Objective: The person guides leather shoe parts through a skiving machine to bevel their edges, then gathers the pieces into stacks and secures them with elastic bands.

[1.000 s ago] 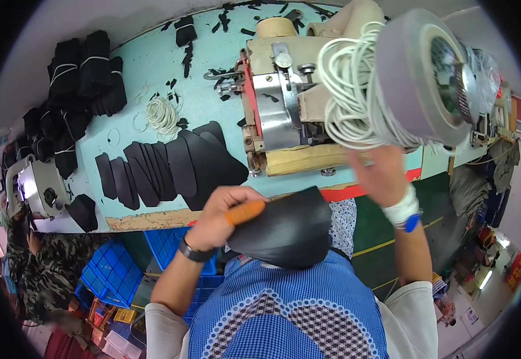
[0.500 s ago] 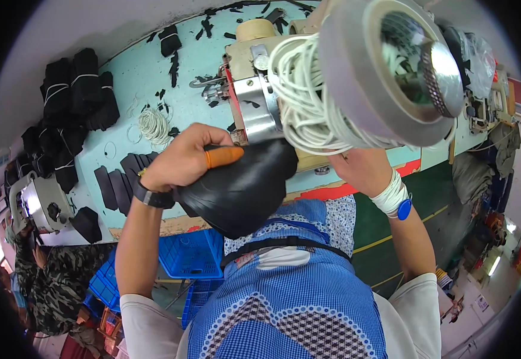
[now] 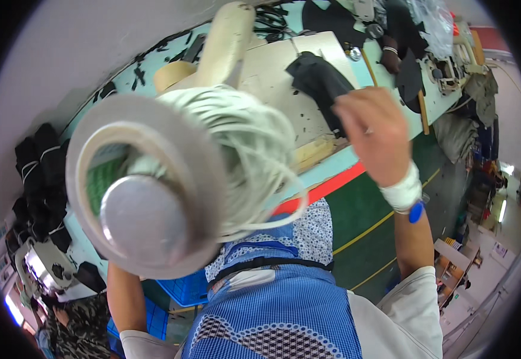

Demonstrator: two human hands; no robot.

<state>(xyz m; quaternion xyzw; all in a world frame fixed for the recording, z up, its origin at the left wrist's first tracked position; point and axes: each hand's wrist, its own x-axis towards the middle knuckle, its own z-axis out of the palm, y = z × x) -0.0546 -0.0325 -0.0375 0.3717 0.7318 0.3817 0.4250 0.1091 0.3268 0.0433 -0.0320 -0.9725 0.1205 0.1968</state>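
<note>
My right hand (image 3: 377,134), blurred by motion, is over the right end of the machine bed with its fingers curled downward. Its fingertips overlap the edge of some black pieces (image 3: 319,81) that look like fabric or leather; whether they grip one cannot be made out. A white wrap and a blue disc circle that wrist. The sewing machine's handwheel (image 3: 144,212), grey with a shiny metal centre, fills the left middle, with a thick bundle of white cord (image 3: 242,137) looped beside it. Behind the wheel my left hand is hidden; only its forearm (image 3: 126,299) shows.
Bundled black pieces (image 3: 36,158) tied with white cord lie at the left. Another machine (image 3: 45,263) and a person in a camouflage garment (image 3: 78,329) are at lower left. A blue crate (image 3: 185,287) stands beneath the table. Dark cut pieces (image 3: 332,21) lie at the back.
The view has shifted right, so the handwheel now covers my left hand and the black piece it held. My right hand has moved from beside the cord to the black pieces on the right.
</note>
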